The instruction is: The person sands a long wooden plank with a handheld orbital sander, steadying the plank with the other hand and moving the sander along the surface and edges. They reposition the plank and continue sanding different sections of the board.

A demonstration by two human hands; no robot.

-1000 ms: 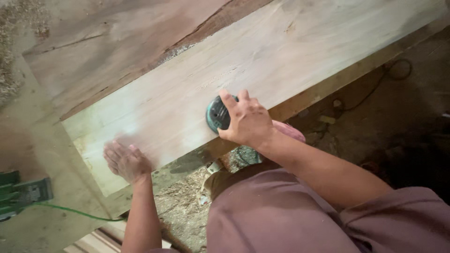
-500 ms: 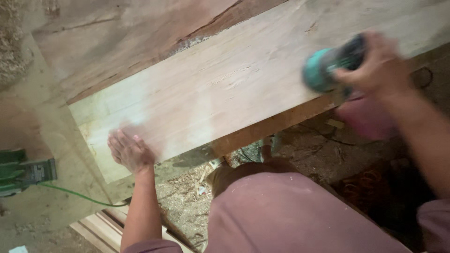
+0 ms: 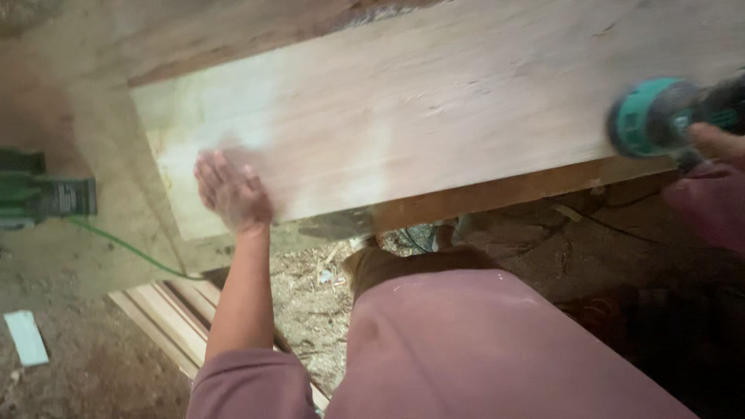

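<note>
**Pale plank, hands at opposite ends**

The pale plank (image 3: 434,116) is lying across the view, its near edge running from seven o'clock up to three o'clock, with littered ground open below. It is looking smooth and light-grained. The left hand (image 3: 231,192) is resting flat, fingers spread, at its eight o'clock corner. The right hand (image 3: 718,143) is gripping a teal sander (image 3: 656,116) at three o'clock.

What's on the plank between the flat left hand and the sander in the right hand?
Nothing but bare sanded wood. In the head view the pale plank runs unbroken from the left hand to the teal sander held by the right hand.
</note>
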